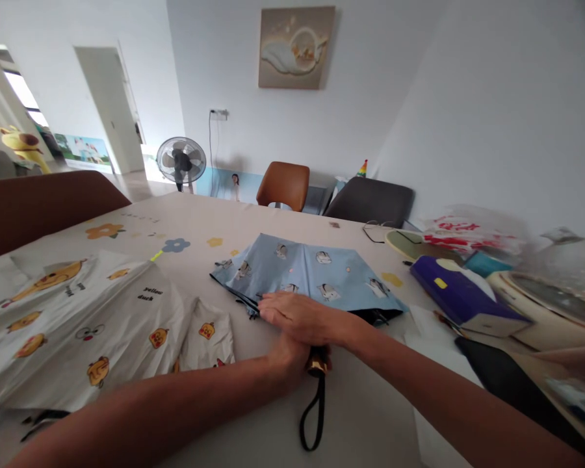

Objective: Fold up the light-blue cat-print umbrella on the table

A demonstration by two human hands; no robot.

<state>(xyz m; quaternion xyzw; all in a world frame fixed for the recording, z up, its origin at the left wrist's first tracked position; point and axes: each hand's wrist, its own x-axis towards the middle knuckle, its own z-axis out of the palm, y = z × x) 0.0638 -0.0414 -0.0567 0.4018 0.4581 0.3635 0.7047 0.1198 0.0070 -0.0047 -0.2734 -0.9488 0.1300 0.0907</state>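
Observation:
A light blue folding umbrella (305,266) with grey-and-white animal prints lies part folded on the table, its near edge showing a dark underside. My left hand (290,357) is closed around the umbrella by its handle, whose gold-and-black end and black wrist strap point toward me. Across the top of it lies my right hand (297,318), fingers together and bent at the near edge of the canopy. The right palm and thumb are hidden. On the left is a second umbrella (121,325), white with yellow duck prints, spread loosely and touched by neither hand.
The table (365,390) has a pale flowered cover. At right are a purple box (463,292), a round cream container (550,309), a plastic bag (472,231), glasses (375,231) and a dark flat object (507,383). Chairs (283,185) and a fan (181,160) stand beyond.

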